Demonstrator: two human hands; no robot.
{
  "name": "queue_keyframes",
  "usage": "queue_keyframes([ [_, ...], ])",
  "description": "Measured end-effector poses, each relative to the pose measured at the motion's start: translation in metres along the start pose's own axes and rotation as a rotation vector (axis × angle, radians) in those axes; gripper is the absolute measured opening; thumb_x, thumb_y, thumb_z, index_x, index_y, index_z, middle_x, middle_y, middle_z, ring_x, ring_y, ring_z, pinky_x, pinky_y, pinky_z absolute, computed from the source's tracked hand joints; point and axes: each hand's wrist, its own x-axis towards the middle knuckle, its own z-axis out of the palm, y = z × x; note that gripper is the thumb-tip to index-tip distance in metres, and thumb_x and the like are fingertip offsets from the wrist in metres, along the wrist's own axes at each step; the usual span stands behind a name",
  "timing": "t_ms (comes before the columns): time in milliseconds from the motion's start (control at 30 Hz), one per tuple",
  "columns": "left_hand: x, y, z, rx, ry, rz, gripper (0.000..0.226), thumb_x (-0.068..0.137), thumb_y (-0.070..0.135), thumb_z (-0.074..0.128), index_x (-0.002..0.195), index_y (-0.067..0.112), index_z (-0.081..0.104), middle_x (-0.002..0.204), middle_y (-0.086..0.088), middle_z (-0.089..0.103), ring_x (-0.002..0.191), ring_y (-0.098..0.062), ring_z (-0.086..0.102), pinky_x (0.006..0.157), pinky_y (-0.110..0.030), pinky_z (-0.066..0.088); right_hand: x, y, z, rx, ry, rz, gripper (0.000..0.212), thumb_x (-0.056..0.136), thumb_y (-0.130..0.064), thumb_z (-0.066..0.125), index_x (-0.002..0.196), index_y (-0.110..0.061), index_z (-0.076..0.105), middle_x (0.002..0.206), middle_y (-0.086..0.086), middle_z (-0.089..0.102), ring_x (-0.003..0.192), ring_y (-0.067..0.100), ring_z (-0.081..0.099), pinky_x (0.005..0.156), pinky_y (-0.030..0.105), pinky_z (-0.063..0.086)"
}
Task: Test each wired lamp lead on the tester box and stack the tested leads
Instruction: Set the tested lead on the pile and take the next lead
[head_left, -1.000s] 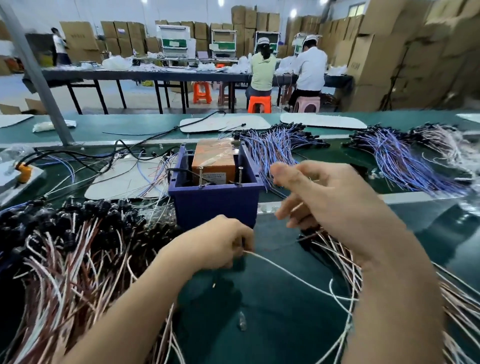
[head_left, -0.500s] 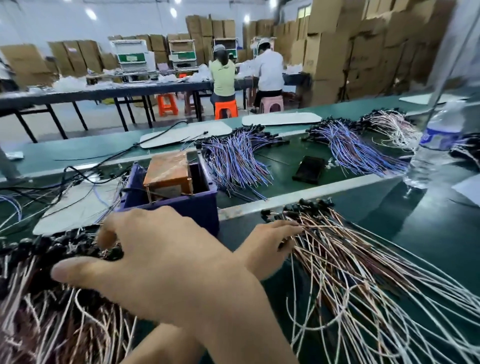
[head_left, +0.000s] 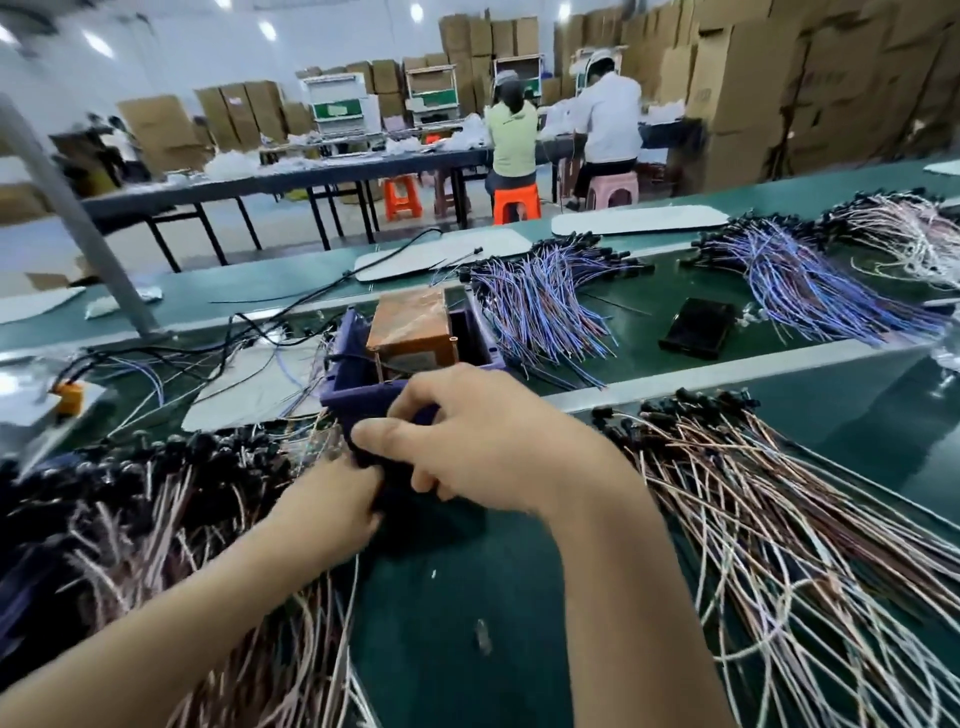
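Note:
The blue tester box (head_left: 349, 396) with a brown block (head_left: 410, 326) inside stands at the middle of the green bench. Just in front of it my two hands meet. My right hand (head_left: 478, 441) reaches across from the right with curled fingers and pinches the dark head of a lamp lead (head_left: 363, 453). My left hand (head_left: 340, 501) curls around the same lead from below, and its pale wire (head_left: 354, 577) hangs down toward me. The hands hide most of the lead. A pile of black-headed leads (head_left: 135, 499) lies to the left and another pile (head_left: 753, 499) to the right.
Bundles of blue and purple leads (head_left: 540, 306) lie behind the box, with a black phone (head_left: 696, 328) beside them. Black cables (head_left: 260, 332) and white plates (head_left: 249, 384) lie to the left, near a grey post (head_left: 78, 218). Two people sit at a far table.
My right hand has come back from the left pile and my left hand from the right pile. Both now meet in front of the tester box. The view has swung back left.

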Motion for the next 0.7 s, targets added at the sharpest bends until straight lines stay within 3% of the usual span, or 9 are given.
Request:
queue_keyframes([
  [100,-0.011,-0.01,0.001,-0.021,-0.053,-0.053,0.031,0.091,0.022,0.047,0.12,0.012,0.051,0.121,-0.011,0.055,0.115,-0.029,0.052,0.092,-0.037,0.044,-0.004,0.001,-0.004,0.005,-0.01,0.052,0.035,0.087,-0.053,0.056,0.096,-0.021,0.064,0.082,0.0,0.071,0.071,0.012,0.063,0.07,0.03,0.051],
  [167,-0.015,-0.008,-0.004,-0.155,0.021,-0.062,0.023,0.088,0.021,0.051,0.109,0.014,0.057,0.111,-0.01,0.061,0.106,-0.03,0.057,0.086,-0.039,0.047,-0.001,0.004,-0.003,0.049,-0.002,0.091,0.032,0.086,-0.051,0.057,0.094,-0.021,0.063,0.077,0.001,0.073,0.061,0.01,0.062,0.069,0.028,0.052],
  [233,-0.018,-0.01,-0.011,-0.352,0.135,-0.063,0.019,0.086,0.022,0.058,0.105,0.019,0.061,0.102,-0.005,0.066,0.098,-0.027,0.061,0.082,-0.038,0.049,0.008,0.011,0.003,0.068,-0.003,0.124,0.026,0.089,-0.045,0.056,0.092,-0.021,0.063,0.074,0.002,0.073,0.055,0.01,0.061,0.059,0.025,0.05],
  [367,-0.023,-0.02,-0.032,-0.694,0.382,-0.063,0.015,0.084,0.018,0.067,0.09,0.031,0.062,0.076,0.013,0.065,0.069,-0.007,0.06,0.071,-0.029,0.049,0.033,0.032,0.02,0.046,-0.056,0.191,0.011,0.095,-0.023,0.049,0.095,-0.018,0.059,0.068,0.003,0.069,0.052,0.014,0.06,0.052,0.022,0.046],
  [500,-0.026,-0.02,-0.057,-0.962,0.496,-0.046,0.02,0.088,0.015,0.066,0.087,0.033,0.057,0.081,0.004,0.07,0.066,-0.012,0.062,0.062,-0.021,0.048,0.043,0.045,0.029,0.207,-0.12,0.239,0.009,0.096,-0.017,0.052,0.104,-0.016,0.054,0.065,0.004,0.067,0.047,0.014,0.059,0.046,0.021,0.048],
  [600,-0.029,-0.019,-0.079,-1.119,0.609,-0.006,0.014,0.091,0.017,0.061,0.093,0.03,0.056,0.085,0.003,0.071,0.069,-0.009,0.062,0.056,-0.016,0.044,0.043,0.046,0.031,0.455,-0.144,0.206,0.023,0.095,-0.019,0.057,0.117,-0.017,0.052,0.06,0.004,0.067,0.044,0.016,0.059,0.042,0.02,0.048],
  [700,-0.036,-0.014,-0.104,-1.281,0.729,0.11,0.013,0.095,0.014,0.055,0.097,0.027,0.055,0.083,0.004,0.071,0.066,-0.005,0.061,0.06,-0.017,0.048,0.044,0.041,0.03,0.629,-0.149,0.139,0.039,0.095,-0.022,0.058,0.132,-0.021,0.047,0.064,0.006,0.069,0.045,0.017,0.061,0.043,0.021,0.049],
])
